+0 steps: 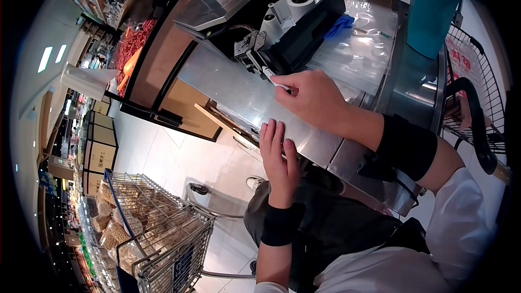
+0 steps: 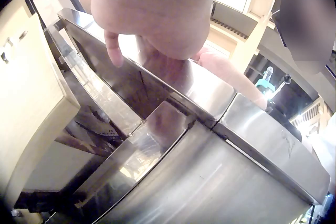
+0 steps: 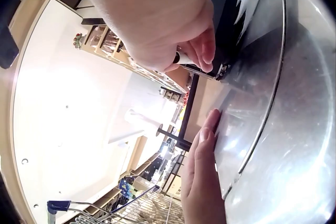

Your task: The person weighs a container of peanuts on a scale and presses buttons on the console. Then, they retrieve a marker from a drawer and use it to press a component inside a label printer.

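My right hand (image 1: 317, 97) is over the steel counter (image 1: 222, 76), pinching a small white strip (image 1: 269, 74) between thumb and forefinger. The strip's far end meets the metal mechanism (image 1: 251, 49) of an opened machine with white rolls (image 1: 300, 2) inside. In the right wrist view, a bit of the white strip (image 3: 184, 59) shows between the fingers; the rest is hidden by the hand. At the counter's front edge, my left hand (image 1: 279, 165) rests with its fingers extended, holding nothing. Its underside (image 2: 152, 19) shows above the steel edge in the left wrist view.
Clear plastic bags (image 1: 353, 49) and a crumpled blue piece (image 1: 340, 25) lie right of the machine. A wire cart (image 1: 163, 239) full of bagged goods stands at lower left. Another cart (image 1: 477, 59) and a teal container (image 1: 434, 11) are at right. An open drawer (image 1: 217, 116) juts out below the counter.
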Motion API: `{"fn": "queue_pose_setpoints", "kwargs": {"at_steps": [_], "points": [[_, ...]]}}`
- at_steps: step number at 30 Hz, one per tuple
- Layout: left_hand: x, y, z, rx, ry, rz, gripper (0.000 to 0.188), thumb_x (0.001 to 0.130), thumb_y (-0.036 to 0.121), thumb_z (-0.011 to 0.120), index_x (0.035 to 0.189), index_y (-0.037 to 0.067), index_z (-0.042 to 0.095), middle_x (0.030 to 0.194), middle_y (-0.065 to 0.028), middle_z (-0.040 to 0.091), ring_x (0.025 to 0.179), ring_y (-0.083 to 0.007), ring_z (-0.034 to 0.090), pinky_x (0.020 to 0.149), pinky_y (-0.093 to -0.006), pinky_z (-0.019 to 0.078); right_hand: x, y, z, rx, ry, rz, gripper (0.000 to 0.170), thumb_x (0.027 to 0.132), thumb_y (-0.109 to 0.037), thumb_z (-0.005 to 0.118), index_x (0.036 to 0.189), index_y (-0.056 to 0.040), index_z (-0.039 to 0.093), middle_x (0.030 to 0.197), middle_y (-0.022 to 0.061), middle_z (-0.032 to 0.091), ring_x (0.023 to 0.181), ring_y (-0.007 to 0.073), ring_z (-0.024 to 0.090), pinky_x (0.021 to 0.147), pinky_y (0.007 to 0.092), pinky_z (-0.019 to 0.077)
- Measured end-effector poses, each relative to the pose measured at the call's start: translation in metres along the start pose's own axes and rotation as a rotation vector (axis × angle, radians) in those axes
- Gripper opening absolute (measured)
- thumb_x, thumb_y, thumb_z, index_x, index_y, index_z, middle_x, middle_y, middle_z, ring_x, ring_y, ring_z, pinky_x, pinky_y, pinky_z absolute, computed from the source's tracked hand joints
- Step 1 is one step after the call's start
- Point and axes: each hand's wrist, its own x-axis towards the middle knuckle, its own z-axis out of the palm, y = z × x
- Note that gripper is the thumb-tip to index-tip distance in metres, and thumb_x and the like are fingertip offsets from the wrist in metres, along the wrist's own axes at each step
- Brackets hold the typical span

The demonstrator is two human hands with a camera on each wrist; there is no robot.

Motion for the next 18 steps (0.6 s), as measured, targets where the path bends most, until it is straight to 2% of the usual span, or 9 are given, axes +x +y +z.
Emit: {"fn": "queue_pose_setpoints", "kwargs": {"at_steps": [8, 15, 18], "points": [[0.0001, 0.0005, -0.0008, -0.007, -0.002, -0.006, 0.038, 0.101, 0.017, 0.044, 0.131, -0.002, 0.057, 0.144, -0.0189, 0.049, 0.139, -0.0379, 0.037, 0.114, -0.0454, 0.0285, -0.0017, -0.0012, 0.0025, 0.078, 0.035, -0.027, 0.028, 0.083, -0.024, 0.058, 0.099, -0.0089, 0.075, 0.063, 0.0152, 0.064, 0.059, 0.0358, 0.064, 0.062, 0.0407, 0.0539], [-0.0001, 0.0002, -0.0018, -0.011, -0.006, -0.003, 0.037, 0.101, 0.016, 0.045, 0.132, -0.002, 0.057, 0.145, -0.0190, 0.048, 0.139, -0.0377, 0.037, 0.114, -0.0449, 0.0287, -0.0038, -0.0048, 0.0009, -0.051, 0.063, -0.015, 0.030, 0.083, -0.026, 0.059, 0.102, -0.0095, 0.076, 0.070, 0.0117, 0.069, 0.066, 0.0351, 0.066, 0.065, 0.0413, 0.0554], [-0.0003, 0.0004, -0.0024, 0.004, -0.021, 0.006, 0.038, 0.100, 0.015, 0.049, 0.134, -0.002, 0.054, 0.145, -0.0211, 0.047, 0.139, -0.0399, 0.038, 0.114, -0.0469, 0.0293, -0.0030, -0.0001, 0.0033, -0.067, 0.067, -0.021, 0.031, 0.083, -0.028, 0.060, 0.103, -0.0091, 0.076, 0.072, 0.0114, 0.070, 0.070, 0.0349, 0.066, 0.067, 0.0415, 0.0554]]}}
